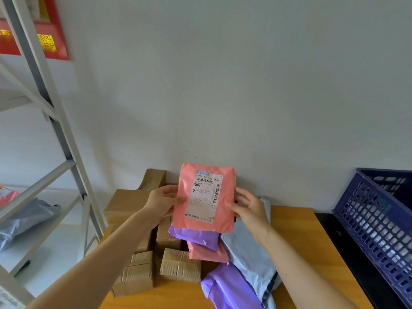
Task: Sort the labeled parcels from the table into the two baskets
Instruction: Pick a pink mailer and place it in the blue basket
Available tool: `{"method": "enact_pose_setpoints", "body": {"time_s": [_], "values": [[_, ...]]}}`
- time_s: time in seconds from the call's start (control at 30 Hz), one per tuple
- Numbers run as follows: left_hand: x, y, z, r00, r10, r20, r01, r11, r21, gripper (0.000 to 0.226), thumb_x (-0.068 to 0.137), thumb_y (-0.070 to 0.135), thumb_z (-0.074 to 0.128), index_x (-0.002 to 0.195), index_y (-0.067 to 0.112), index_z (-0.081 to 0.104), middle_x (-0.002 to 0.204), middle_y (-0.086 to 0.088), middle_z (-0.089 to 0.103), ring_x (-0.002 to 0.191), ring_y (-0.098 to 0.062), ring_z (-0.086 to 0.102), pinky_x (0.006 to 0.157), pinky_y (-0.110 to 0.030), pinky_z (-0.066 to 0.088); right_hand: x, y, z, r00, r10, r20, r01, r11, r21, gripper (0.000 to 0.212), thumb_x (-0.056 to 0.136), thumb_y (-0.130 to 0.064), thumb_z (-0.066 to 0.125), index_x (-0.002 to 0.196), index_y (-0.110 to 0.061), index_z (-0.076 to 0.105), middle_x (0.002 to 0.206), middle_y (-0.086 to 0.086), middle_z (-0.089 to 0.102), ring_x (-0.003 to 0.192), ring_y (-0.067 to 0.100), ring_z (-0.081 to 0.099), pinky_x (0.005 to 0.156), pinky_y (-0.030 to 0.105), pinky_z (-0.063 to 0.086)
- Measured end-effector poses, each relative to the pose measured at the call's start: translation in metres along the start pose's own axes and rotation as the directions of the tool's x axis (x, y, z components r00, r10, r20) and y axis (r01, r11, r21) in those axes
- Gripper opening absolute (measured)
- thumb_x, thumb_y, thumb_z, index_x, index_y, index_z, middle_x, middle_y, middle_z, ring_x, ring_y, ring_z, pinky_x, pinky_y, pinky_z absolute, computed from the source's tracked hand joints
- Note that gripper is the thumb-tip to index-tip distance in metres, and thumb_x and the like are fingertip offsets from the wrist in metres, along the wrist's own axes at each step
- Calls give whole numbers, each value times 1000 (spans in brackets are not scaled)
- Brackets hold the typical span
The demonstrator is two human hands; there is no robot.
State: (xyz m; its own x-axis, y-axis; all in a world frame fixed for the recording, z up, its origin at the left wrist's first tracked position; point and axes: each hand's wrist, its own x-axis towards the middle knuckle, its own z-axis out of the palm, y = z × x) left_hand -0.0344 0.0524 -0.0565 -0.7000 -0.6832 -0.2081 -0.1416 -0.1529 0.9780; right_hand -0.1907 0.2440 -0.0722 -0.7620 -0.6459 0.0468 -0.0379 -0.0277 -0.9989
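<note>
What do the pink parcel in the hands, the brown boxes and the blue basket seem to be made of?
The pink parcel looks like thin plastic film: slightly glossy and wrinkled. The brown boxes are probably cardboard: matte, squared edges. The blue basket seems rigid moulded plastic, with a lattice wall.

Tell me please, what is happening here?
A person holds a pink parcel up above the table, left hand on its left edge and right hand on its right, label facing the camera. Cardboard boxes and other parcels lie on the table. A blue basket stands at the right.
</note>
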Motion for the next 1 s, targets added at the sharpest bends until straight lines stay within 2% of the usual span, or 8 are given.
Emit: {"method": "enact_pose_setpoints", "body": {"time_s": [0.17, 0.3, 0.4, 0.5, 0.73, 0.83, 0.9, 1.0], "values": [[7, -2, 15, 999, -4, 42, 3, 1000, 23, 37, 79, 0, 74, 114, 6, 66, 103, -14, 71, 95, -31, 69, 86, -47, 56, -14, -2, -6, 996, 2, -91, -4, 1000, -19, 48, 81, -6, 75, 126, -10, 58, 105, -1, 72, 98, 14, 69, 83, 32, 57], [11, -12, 46, 994, -12, 107, 8, 999, 40, 34, 78, 1, 75, 110, 10, 68, 99, -7, 72, 89, -23, 70, 71, -34, 59, -34, -3, -32, 982, 9, -188, -22, 997, -69, 38, 80, -9, 76, 113, -20, 60, 106, 1, 71, 99, 13, 68, 80, 30, 58], [11, -22, 77, 982, -48, 184, 36, 997, 67, 34, 79, -3, 73, 111, 7, 66, 106, -11, 70, 93, -27, 68, 81, -42, 57, -52, -3, -55, 962, 31, -273, -59, 993, -98, 39, 83, -6, 73, 116, -18, 57, 108, 0, 68, 97, 10, 65, 67, 16, 53], [7, -26, 112, 969, -45, 242, 15, 992, 122, 35, 80, -7, 70, 112, 5, 65, 109, -14, 68, 90, -27, 65, 74, -36, 57, -73, -3, -80, 931, 38, -363, -85, 990, -114, 48, 83, -8, 73, 126, -15, 54, 105, -4, 66, 89, -1, 63, 60, 9, 48], [-26, -19, 200, 906, -69, 417, 2, 987, 159, 43, 79, -9, 70, 119, 0, 59, 102, -16, 68, 81, -27, 67, 63, -32, 56, -134, -10, -156, 858, 16, -513, -116, 980, -165, 50, 80, -13, 75, 125, -22, 56, 102, -12, 66, 93, -2, 62, 59, 9, 49], [-51, -16, 241, 883, -51, 467, -32, 985, 167, 45, 79, -10, 69, 122, 0, 57, 108, -19, 67, 89, -33, 67, 70, -39, 57, -164, -13, -194, 816, 5, -579, -123, 979, -165, 47, 80, -8, 73, 122, -22, 57, 101, -10, 66, 96, 3, 63, 63, 14, 52], [-72, -16, 270, 877, -31, 479, -70, 979, 193, 45, 80, -10, 68, 122, 1, 57, 108, -18, 67, 92, -35, 67, 72, -42, 58, -185, -15, -220, 794, -8, -607, -130, 974, -183, 46, 80, -6, 72, 122, -19, 58, 97, -12, 66, 89, -1, 64, 64, 15, 52], [-106, -19, 312, 871, -12, 491, -110, 970, 219, 45, 80, -11, 67, 122, 2, 57, 104, -16, 68, 85, -33, 67, 56, -32, 60, -216, -14, -261, 782, -17, -623, -126, 975, -185, 43, 81, -4, 72, 120, -15, 59, 93, -11, 68, 81, -2, 65, 62, 15, 53]]}}
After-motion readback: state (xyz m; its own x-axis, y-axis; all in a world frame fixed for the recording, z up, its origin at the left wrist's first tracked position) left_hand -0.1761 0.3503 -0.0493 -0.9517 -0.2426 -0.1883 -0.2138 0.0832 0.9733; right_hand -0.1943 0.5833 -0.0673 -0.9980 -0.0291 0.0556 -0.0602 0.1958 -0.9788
